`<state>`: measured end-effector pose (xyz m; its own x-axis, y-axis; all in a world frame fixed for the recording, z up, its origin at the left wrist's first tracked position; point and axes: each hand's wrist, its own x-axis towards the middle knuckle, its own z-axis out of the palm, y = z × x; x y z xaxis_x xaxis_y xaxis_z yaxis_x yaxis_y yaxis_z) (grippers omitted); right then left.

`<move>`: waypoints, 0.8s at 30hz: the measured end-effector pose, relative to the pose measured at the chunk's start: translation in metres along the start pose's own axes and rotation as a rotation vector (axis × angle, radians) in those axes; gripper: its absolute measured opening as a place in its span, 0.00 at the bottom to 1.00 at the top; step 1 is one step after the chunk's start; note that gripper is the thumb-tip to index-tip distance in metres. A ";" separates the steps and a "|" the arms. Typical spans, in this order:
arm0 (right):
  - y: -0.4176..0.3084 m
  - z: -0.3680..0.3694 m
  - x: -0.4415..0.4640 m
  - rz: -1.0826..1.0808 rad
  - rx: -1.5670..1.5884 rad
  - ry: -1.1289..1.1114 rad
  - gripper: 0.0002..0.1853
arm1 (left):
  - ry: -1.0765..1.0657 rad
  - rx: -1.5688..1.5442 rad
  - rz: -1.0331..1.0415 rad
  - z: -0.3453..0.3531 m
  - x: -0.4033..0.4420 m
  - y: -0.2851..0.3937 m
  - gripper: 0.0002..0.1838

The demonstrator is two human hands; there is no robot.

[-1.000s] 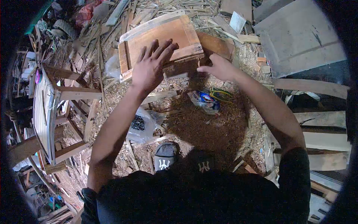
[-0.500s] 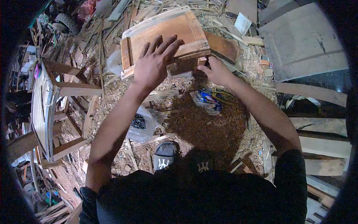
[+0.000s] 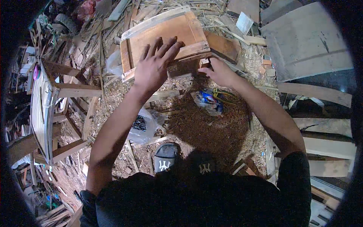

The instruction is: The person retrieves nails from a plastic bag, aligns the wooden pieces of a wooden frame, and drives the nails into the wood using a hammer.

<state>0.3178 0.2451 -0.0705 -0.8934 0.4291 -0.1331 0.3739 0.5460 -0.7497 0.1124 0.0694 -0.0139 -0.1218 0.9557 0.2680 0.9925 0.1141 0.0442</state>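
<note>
A small wooden stool-like piece [image 3: 177, 32], with a brown panel framed by paler strips, stands ahead of me, slightly tilted. My left hand [image 3: 153, 68] lies flat on its near part, fingers spread across the panel and frame. Under the near right corner, my right hand [image 3: 221, 72] is around a short wooden leg [image 3: 204, 63]. Its thumb shows in front, while the other fingers are mostly hidden behind the wood. On the ground below lie a blue-and-white packet [image 3: 208, 99] and yellow-handled pliers [image 3: 225, 97].
A clear plastic bag of dark nails [image 3: 141, 126] sits on the sawdust near my sandal [image 3: 166, 157]. To the left stands another slatted wooden frame [image 3: 56, 109]. Large boards [image 3: 308, 41] lean at right. Wood scraps [image 3: 151, 11] litter the far ground.
Hands and wooden piece keep practically the same pose. The whole view has shifted very slightly.
</note>
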 end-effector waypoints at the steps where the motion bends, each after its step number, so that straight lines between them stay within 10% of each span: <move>1: 0.001 0.000 0.000 -0.078 -0.045 0.015 0.23 | 0.015 -0.014 -0.012 0.001 -0.001 0.001 0.40; 24: -0.003 -0.013 0.002 -0.025 -0.279 -0.039 0.21 | 0.025 0.026 -0.029 -0.002 -0.009 0.010 0.35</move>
<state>0.3180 0.2532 -0.0601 -0.9102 0.3879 -0.1453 0.4006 0.7352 -0.5467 0.1228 0.0618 -0.0139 -0.1503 0.9450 0.2905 0.9885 0.1488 0.0275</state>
